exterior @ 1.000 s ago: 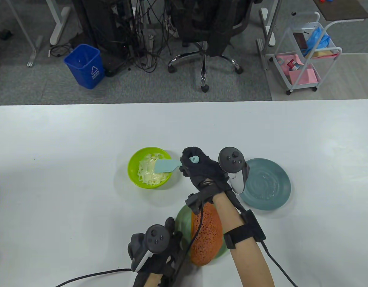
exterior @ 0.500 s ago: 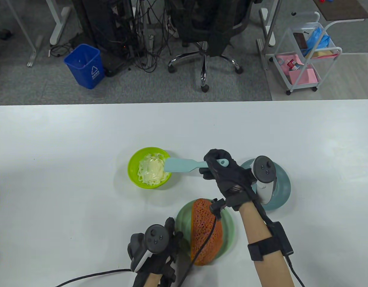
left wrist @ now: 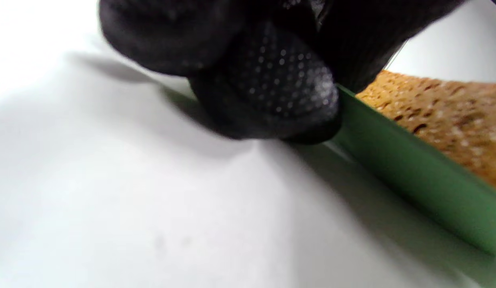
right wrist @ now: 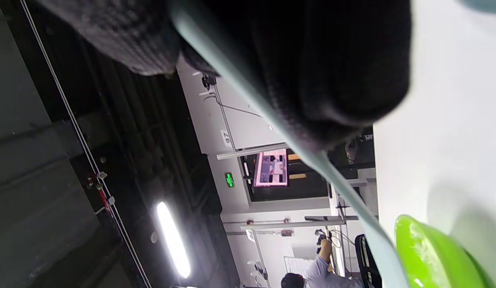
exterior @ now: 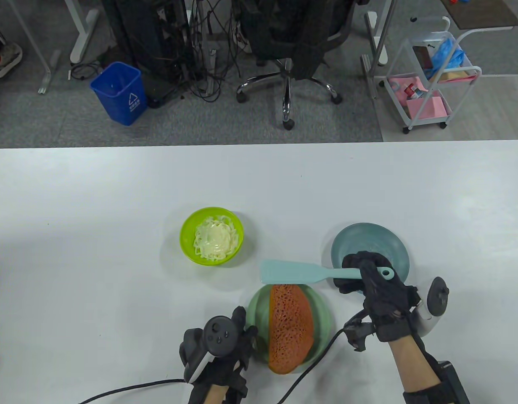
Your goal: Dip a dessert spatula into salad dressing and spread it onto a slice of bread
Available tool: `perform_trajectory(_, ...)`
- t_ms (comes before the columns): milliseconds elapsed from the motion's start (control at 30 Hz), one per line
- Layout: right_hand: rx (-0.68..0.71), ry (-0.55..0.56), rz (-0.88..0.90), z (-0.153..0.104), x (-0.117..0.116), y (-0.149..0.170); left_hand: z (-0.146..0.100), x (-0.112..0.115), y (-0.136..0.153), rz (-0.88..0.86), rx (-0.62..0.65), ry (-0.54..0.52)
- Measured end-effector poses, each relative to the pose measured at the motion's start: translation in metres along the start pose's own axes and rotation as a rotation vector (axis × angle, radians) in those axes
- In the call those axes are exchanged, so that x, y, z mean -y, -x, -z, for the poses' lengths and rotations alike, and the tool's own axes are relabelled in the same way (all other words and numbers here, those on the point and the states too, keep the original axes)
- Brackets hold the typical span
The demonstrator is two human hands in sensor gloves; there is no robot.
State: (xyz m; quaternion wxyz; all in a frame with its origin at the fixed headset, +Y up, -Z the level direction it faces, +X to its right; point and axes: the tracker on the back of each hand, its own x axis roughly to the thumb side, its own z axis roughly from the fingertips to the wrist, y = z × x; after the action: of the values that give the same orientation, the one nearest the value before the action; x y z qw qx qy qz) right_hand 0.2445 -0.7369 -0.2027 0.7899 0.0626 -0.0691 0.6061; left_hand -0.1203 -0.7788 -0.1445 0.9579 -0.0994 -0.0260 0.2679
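My right hand (exterior: 370,280) grips the handle of the light blue dessert spatula (exterior: 301,272). Its blade points left, above the far edge of the bread slice (exterior: 289,326). The orange-brown slice lies on a pale green plate (exterior: 324,313). A lime green bowl (exterior: 187,240) of pale salad dressing (exterior: 215,240) stands to the upper left. My left hand (exterior: 225,349) rests at the plate's left rim; in the left wrist view its fingertips (left wrist: 272,84) touch the green rim (left wrist: 408,168) beside the bread (left wrist: 448,116). In the right wrist view the spatula (right wrist: 312,160) runs from under my glove toward the lime bowl (right wrist: 436,256).
A teal plate (exterior: 383,242) lies behind my right hand. Glove cables trail off the table's near edge. Beyond the far edge are a blue bin (exterior: 120,93), an office chair (exterior: 288,54) and a white cart (exterior: 431,80).
My right hand has drawn the spatula out of the lime bowl and carried it right and toward me, to just above the bread's far edge. My left hand has stayed at the plate.
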Motion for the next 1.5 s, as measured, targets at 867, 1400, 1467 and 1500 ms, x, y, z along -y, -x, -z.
perform_trajectory(867, -0.068, 0.121, -0.043, -0.013, 0.022, 0.035, -0.001, 0.001, 0.0, -0.003, -0.013, 0.012)
perform_trajectory(1400, 0.011, 0.178, -0.237, -0.017, 0.023, 0.013, -0.001, 0.003, -0.001, 0.01, -0.009, 0.005)
perform_trajectory(1467, 0.026, 0.19, -0.239, -0.017, 0.027, 0.011, -0.001, 0.003, -0.002, 0.01, -0.009, 0.005)
perform_trajectory(1500, 0.031, 0.199, -0.242, -0.017, 0.03, 0.009, -0.001, 0.003, -0.002, 0.01, -0.009, 0.005)
